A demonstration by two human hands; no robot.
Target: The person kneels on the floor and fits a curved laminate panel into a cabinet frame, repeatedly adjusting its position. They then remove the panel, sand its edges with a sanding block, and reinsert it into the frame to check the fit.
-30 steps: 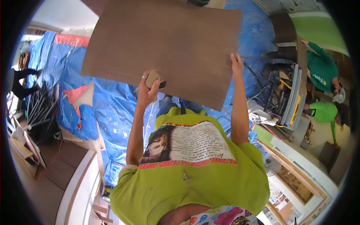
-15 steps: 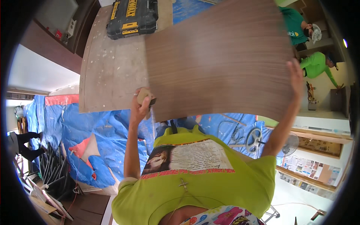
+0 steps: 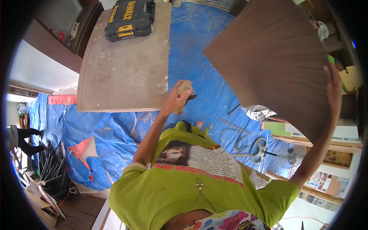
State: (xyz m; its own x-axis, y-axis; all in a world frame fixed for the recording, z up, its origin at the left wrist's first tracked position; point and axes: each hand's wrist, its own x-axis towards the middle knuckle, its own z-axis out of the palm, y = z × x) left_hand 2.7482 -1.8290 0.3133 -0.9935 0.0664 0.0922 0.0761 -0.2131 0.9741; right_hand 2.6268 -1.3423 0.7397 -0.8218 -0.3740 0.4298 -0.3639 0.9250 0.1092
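Observation:
My left hand (image 3: 176, 100) is closed around a small tan block (image 3: 184, 87) with a dark flap at one side, perhaps sandpaper. It hovers in front of me, just right of the board-topped table's corner. Over at the right, my right hand (image 3: 332, 84) grips the edge of a large brown wood-grain sheet (image 3: 268, 57). The sheet hangs tilted in the air, one corner pointing left toward the table. My right thumb is hidden behind or against the sheet. Only my right hand touches it.
A black and yellow tool case (image 3: 130, 21) lies on the pale board tabletop (image 3: 126, 73). Blue tarp (image 3: 191, 46) covers the floor. A fan (image 3: 289, 154) stands low at right. Dark tubes (image 3: 53, 165) lie at lower left, near someone's legs (image 3: 30, 141). Other people are partly visible at far right.
The brown sheet has swung right, off the table, uncovering its right side and the tarp. Both my hands have moved right, the left still holding the block.

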